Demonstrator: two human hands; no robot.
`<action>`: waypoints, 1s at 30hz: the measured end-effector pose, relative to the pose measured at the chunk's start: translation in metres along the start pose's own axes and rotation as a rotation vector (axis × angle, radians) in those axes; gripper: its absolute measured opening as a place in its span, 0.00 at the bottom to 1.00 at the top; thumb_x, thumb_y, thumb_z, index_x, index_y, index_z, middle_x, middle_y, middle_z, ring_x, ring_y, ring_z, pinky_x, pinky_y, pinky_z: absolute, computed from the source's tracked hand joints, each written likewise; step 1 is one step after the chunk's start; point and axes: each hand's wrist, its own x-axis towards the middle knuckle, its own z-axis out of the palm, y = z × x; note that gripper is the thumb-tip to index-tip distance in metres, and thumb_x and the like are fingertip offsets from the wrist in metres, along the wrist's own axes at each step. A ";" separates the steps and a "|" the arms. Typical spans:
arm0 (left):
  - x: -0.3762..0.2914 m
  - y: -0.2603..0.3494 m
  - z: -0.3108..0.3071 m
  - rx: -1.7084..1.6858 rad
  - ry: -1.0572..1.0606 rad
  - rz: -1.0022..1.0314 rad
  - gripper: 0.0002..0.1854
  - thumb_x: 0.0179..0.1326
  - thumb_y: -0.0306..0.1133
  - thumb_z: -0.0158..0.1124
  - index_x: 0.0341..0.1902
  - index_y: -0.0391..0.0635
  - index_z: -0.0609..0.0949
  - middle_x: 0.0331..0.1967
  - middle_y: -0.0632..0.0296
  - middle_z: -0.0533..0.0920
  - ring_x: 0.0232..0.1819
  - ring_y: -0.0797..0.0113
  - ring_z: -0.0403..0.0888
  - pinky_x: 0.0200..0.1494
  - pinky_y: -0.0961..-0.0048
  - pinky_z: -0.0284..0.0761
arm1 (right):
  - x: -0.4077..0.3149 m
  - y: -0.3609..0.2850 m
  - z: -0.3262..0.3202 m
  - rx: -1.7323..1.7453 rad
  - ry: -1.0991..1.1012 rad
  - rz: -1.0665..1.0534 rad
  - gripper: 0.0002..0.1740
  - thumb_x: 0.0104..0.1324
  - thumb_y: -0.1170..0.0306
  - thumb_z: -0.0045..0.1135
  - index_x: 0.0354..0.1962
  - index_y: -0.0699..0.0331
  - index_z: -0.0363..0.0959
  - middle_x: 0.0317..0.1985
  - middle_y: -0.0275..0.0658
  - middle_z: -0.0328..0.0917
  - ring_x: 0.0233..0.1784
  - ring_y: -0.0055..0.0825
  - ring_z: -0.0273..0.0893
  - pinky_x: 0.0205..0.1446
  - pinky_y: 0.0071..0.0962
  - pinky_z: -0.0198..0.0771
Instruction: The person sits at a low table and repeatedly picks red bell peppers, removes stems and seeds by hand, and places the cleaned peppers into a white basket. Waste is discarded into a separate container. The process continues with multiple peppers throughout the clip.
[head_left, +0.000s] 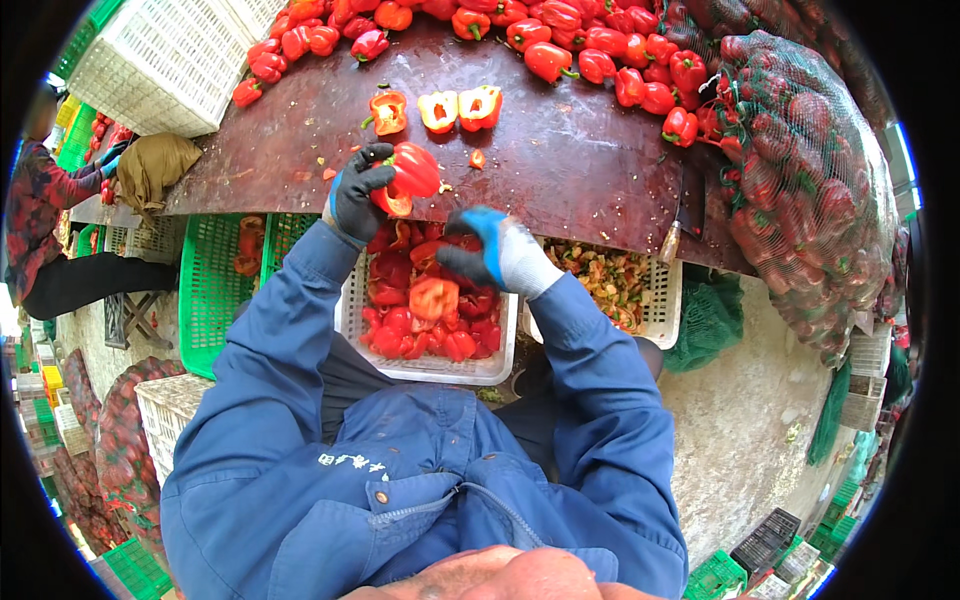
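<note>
My left hand (360, 191), in a black-and-blue glove, grips a red bell pepper (416, 169) above the table's near edge. A cut gap shows at the pepper's lower side. My right hand (484, 251), blurred, hovers over a white plastic crate (431, 369) with its gloved fingers apart and nothing visible between them. Red pepper pieces (390, 330) and an orange-red one (433, 298) fill that crate. Beyond my left hand, cut peppers (388, 112) (438, 111) (480, 107) lie on the dark red table (570, 165), hollow sides showing.
Whole red peppers (555, 45) line the table's far side. A knife with a wooden handle (670, 241) lies at the right edge, near a full mesh sack (810, 165). Scraps (600, 281) fill another crate. Green crates (214, 300) stand left; a co-worker (56, 187) is farther left.
</note>
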 end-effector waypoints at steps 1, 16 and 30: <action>-0.006 -0.001 0.007 0.115 0.011 0.039 0.25 0.64 0.26 0.72 0.64 0.44 0.79 0.60 0.54 0.85 0.62 0.56 0.85 0.68 0.55 0.81 | 0.000 -0.005 0.002 0.080 0.221 -0.042 0.32 0.62 0.57 0.75 0.60 0.64 0.80 0.63 0.58 0.80 0.65 0.57 0.80 0.69 0.48 0.76; -0.016 -0.001 0.052 0.813 -0.155 -0.072 0.38 0.54 0.34 0.84 0.69 0.39 0.78 0.64 0.56 0.82 0.67 0.63 0.79 0.71 0.63 0.77 | 0.048 0.012 0.012 0.071 0.169 -0.162 0.44 0.53 0.65 0.78 0.68 0.56 0.72 0.64 0.52 0.79 0.68 0.53 0.79 0.69 0.46 0.77; -0.024 -0.016 0.038 0.314 -0.004 -0.085 0.40 0.56 0.28 0.77 0.74 0.42 0.73 0.62 0.56 0.82 0.60 0.61 0.84 0.65 0.62 0.81 | 0.095 0.078 -0.020 -0.432 0.708 -0.011 0.32 0.58 0.66 0.75 0.61 0.62 0.78 0.63 0.55 0.80 0.66 0.57 0.79 0.69 0.46 0.76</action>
